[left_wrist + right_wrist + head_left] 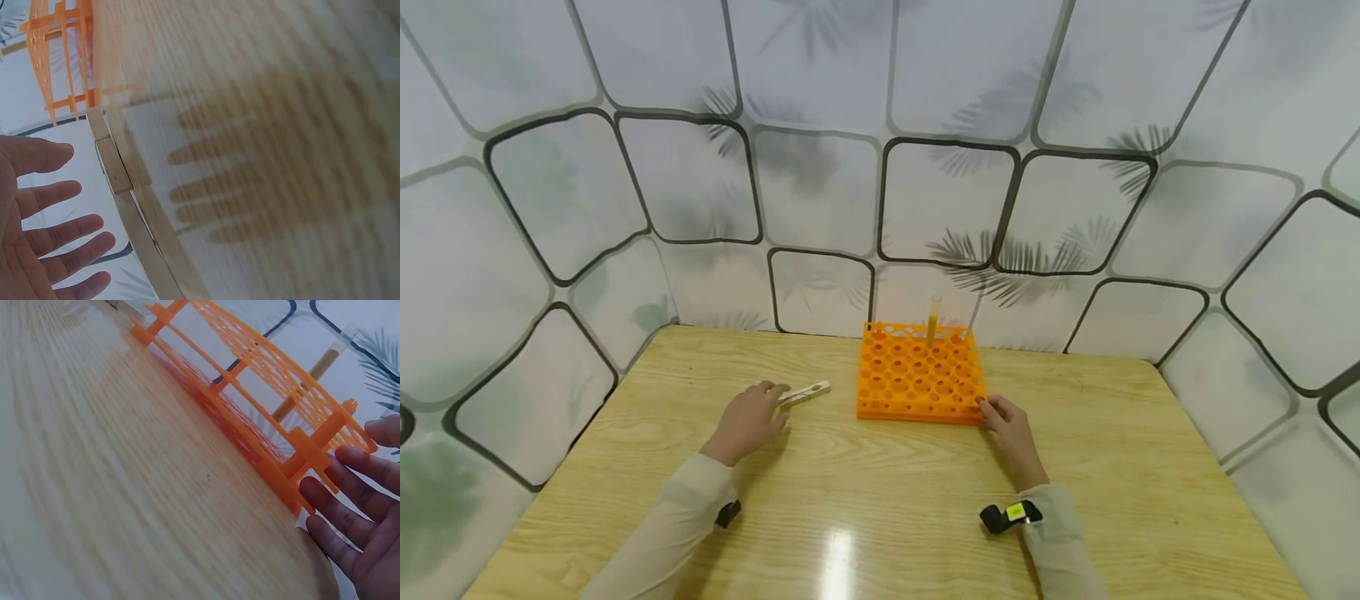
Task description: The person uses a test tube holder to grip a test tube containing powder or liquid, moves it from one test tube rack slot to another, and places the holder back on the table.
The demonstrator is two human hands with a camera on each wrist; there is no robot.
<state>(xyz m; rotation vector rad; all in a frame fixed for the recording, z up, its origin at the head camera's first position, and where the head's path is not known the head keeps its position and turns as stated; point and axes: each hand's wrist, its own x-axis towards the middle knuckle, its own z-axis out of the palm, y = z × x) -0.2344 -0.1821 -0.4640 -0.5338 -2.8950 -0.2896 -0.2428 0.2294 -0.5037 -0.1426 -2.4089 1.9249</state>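
Note:
An orange test tube rack stands on the table. One clear test tube with yellow-brown liquid rises upright from its back rows. My right hand is at the rack's front right corner. In the right wrist view, the corner of the rack's top plate lies between thumb and index finger, and the other fingertips are against the rack's end. To the left lies a wooden test tube clamp, flat on the table. My left hand hovers by its near end, fingers spread apart in the left wrist view.
The wood-grain table carries the rack near its back edge. Behind and at both sides hangs a pale curtain with dark outlines and leaf prints. A small dark camera sits on my right wrist.

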